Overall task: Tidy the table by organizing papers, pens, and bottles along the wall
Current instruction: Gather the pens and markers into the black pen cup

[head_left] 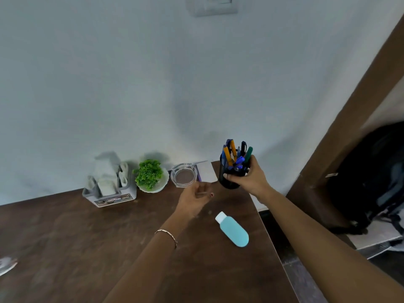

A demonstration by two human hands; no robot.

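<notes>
Left hand (194,201), fingers loosely spread, hovers over the brown table (87,248) beside a teal, white-capped bottle (233,231) lying flat. Right hand (248,177) grips a black holder (228,182) of coloured pens (232,153), far right, by the white wall (131,84).

A pale blue-grey wall (153,84) is seen behind and above the grip of the right hand (247,178); it is evenly lit, and soft shadows are thrown on it just beyond the grip. A white switch plate (211,5) is mounted high above the grip, slightly left. A dark brown wooden table (65,237) is spread below and left of the grip, set against the wall. Right of the grip a brown wooden frame (349,127) is seen slanting upward, with a black bag (371,176) lodged beyond it. Dark floor (295,276) is shown below the grip, beside the table's edge.
</notes>
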